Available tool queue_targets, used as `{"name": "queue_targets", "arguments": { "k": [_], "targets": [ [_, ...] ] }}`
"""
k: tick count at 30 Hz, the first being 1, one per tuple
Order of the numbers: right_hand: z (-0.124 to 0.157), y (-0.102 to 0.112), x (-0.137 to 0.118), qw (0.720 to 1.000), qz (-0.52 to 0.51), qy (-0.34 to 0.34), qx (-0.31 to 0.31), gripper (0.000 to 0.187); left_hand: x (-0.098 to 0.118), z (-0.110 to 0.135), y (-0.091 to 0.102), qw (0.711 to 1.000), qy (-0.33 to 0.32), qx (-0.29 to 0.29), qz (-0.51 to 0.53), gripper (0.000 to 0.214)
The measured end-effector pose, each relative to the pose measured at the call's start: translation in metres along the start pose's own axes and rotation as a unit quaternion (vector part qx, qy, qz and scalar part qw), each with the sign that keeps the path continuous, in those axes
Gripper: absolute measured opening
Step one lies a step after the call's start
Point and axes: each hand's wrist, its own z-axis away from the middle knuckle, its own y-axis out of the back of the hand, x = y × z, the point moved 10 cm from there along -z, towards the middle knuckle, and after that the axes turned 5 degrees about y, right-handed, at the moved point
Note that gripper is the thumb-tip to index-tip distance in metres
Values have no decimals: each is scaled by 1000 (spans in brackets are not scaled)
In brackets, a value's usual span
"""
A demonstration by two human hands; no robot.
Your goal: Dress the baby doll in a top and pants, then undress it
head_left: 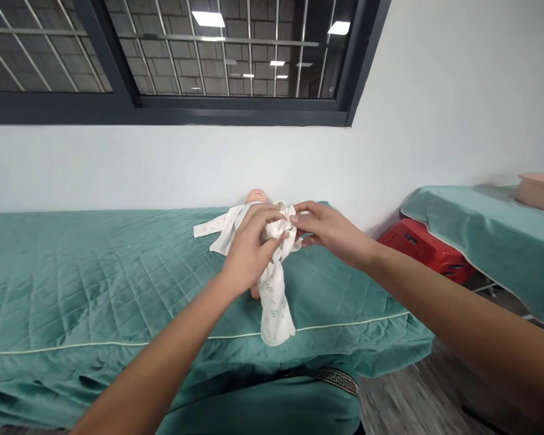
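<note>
A baby doll [256, 195] lies on the green quilted bed cover, its head toward the wall and much of its body hidden by cloth and hands. White printed baby clothes [275, 296] lie over it, with one sleeve spread out to the left and a length of cloth hanging toward the front edge. My left hand [254, 244] pinches a bunched part of the clothes between thumb and fingers. From the other side, my right hand [329, 231] grips the same bunch with its fingertips.
The bed [95, 272] stands against a white wall under a barred window [236, 54]. To the right are a red plastic stool [421, 251] and a table with a green cloth [494, 223], which bears a pink basin [541, 192].
</note>
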Motion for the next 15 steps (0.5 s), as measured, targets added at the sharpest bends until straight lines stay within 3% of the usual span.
{"name": "queue_targets", "arguments": {
  "k": [4,7,11,15],
  "targets": [
    [-17,-12,-15,987,138,78,-6,54,-31,-9,32,989,101,32,99,16],
    [-31,-21,-43,941,291,172,21,58,-49,-14,56,976,146,70,143,21],
    [-46,-47,-82,864,401,304,16,43,-53,-30,86,975,131,86,160,21],
    [-53,-67,-117,827,395,399,12,38,-41,-49,109,980,81,100,149,20]
  ]
}}
